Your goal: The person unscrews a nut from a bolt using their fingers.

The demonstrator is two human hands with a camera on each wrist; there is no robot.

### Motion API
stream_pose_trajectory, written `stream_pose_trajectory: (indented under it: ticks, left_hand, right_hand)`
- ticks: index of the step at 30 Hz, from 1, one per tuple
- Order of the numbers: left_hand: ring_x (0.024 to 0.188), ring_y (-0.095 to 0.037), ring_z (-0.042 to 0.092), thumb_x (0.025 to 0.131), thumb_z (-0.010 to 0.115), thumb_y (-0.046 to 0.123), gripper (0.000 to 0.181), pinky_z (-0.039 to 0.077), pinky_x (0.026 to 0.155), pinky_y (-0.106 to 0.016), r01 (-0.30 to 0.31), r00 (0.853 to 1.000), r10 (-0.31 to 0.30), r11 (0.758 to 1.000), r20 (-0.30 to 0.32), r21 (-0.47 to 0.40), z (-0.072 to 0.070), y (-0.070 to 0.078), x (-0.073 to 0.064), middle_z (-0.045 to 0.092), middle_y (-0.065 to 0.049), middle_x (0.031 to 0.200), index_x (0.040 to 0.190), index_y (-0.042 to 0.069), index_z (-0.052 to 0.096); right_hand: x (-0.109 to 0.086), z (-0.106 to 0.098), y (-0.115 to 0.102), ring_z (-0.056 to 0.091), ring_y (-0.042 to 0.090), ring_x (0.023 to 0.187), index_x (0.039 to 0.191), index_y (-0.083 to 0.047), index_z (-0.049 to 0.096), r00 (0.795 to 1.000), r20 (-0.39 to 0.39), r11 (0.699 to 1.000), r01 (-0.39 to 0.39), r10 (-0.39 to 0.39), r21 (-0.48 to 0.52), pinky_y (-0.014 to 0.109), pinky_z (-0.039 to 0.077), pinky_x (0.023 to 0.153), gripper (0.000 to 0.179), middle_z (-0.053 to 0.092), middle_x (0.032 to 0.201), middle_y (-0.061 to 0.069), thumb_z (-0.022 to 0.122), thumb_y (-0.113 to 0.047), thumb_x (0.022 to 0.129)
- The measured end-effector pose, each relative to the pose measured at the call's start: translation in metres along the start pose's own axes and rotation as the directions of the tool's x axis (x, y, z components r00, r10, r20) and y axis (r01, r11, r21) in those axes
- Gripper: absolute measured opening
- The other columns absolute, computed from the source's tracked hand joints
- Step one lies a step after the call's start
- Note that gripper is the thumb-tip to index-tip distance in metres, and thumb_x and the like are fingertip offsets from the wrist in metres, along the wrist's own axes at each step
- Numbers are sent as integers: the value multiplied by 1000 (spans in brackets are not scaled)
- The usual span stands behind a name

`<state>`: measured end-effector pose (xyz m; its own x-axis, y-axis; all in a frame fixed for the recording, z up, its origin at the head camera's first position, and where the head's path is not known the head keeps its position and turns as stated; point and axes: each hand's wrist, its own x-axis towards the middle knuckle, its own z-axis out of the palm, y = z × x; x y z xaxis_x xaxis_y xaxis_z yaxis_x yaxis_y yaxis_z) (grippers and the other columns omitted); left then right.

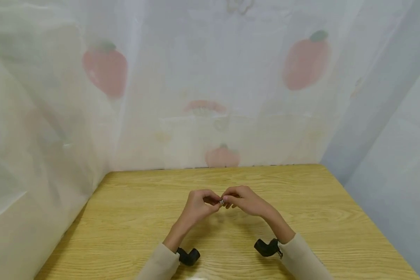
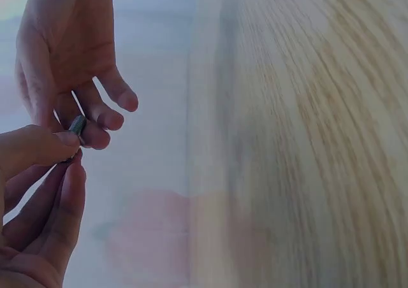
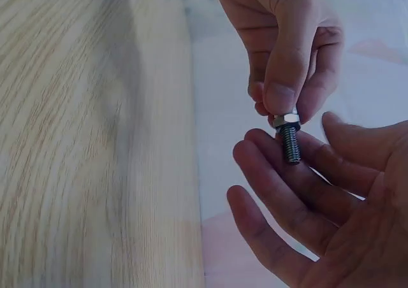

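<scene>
A small metal bolt (image 3: 291, 146) with a threaded shank shows between the two hands. My left hand (image 1: 197, 206) pinches its upper end between thumb and fingers, and the shank points down in the right wrist view. A shiny hexagonal part (image 3: 287, 119) sits just below the left thumb tip, with a dark ring under it. My right hand (image 1: 248, 200) faces it, fingers loosely extended behind the shank. The right thumb (image 3: 357, 138) stands apart from the bolt. In the left wrist view, the bolt's threaded end protrudes past the left thumb toward the right fingers.
Both hands are above a wood-grain table (image 1: 133, 217). Pale sheets with strawberry prints (image 1: 106, 70) hang behind the table and along its sides. A black device (image 1: 189, 256) is worn at the left wrist, another (image 1: 267, 247) at the right.
</scene>
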<state>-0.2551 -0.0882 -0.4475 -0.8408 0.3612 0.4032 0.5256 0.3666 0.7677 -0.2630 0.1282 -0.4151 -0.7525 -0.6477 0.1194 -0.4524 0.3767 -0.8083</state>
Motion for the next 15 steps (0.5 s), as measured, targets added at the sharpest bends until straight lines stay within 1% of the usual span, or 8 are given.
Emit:
stream_pose_trajectory:
  ticks: [2,3,7,8,9,12,14,15]
  left_hand:
    - [72,-2,68,82,75,8,11,59,66,-21,-47,999,47,999,-11,3,0,4,-1,73,4,85,89,17,75]
    - [72,-2,68,82,75,8,12,59,66,-22,-73,997,73,997,-18,8,0,6,-2,73,4,84,88,17,75]
    - [73,-3,67,82,75,7,12,60,69,-29,-169,984,170,985,-47,24,1,11,-4,72,4,85,88,17,75]
    - [74,-3,68,82,75,7,12,61,69,-31,-187,981,188,982,-52,26,1,12,-4,71,5,85,88,17,74]
    - [74,-3,68,82,75,7,12,61,69,-32,-201,978,202,979,-56,26,1,12,-4,71,5,85,88,18,74]
    - [74,-3,68,82,75,8,13,60,69,-30,-221,973,222,975,-59,31,2,13,-4,71,5,86,89,19,74]
    - [74,-2,67,82,75,8,13,60,68,-26,-230,971,233,972,-55,50,2,13,-4,72,5,87,90,19,74]
    - [74,-2,67,83,75,8,13,59,68,-24,-235,970,238,970,-51,60,1,13,-4,72,4,87,91,19,74]
  right_hand:
    - [-1,0,-1,68,24,87,112,-11,67,1000,8,1000,-5,4,26,31,58,76,27,70,98,9,48,-27,102]
    - [-1,0,-1,68,25,87,111,-11,67,1000,12,999,-10,10,36,32,58,75,26,70,98,9,48,-26,102]
    - [-2,1,-1,68,32,86,109,-11,69,999,38,997,-28,25,74,37,59,75,25,72,93,8,50,-25,101]
    - [-3,1,-2,68,31,85,108,-11,69,999,42,997,-23,20,71,37,59,74,25,72,93,8,50,-25,101]
    - [-3,1,-2,68,29,84,108,-11,69,999,45,997,-20,17,74,37,59,74,24,72,92,9,50,-25,101]
    - [-4,-1,-4,68,24,81,107,-12,69,999,39,998,-11,9,57,32,59,72,23,72,91,9,52,-26,101]
    - [-5,-2,-4,67,17,78,106,-12,70,1000,28,999,-9,8,38,29,58,71,22,72,91,8,53,-26,100]
    - [-5,-2,-4,67,16,78,105,-12,70,1000,24,999,-9,8,35,29,57,71,22,72,91,8,54,-26,99]
